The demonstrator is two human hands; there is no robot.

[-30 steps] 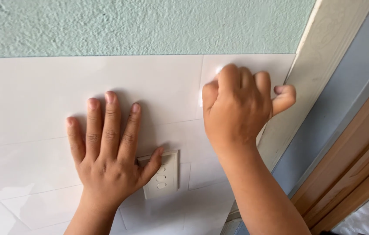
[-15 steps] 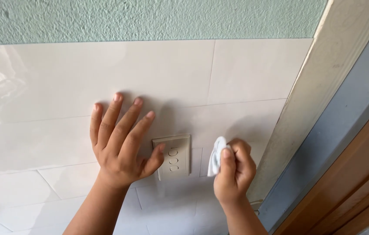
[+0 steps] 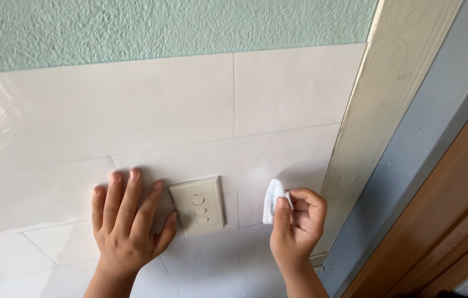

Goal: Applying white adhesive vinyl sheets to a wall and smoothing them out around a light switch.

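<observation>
Head view: right hand grip pinches a folded white cloth against the tile wall, just right of the switch plate. Left hand lies spread flat beyond the plate. Tiles above the grip look glossy; how much wiping remains, I cannot tell.

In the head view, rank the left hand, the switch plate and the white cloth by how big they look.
1. left hand, largest
2. switch plate
3. white cloth, smallest, partly hidden by the right hand

All lie at the wall, so nearness hardly skews this.

Left hand, right hand: both bare, no rings, no watch, forearms unsleeved.
</observation>
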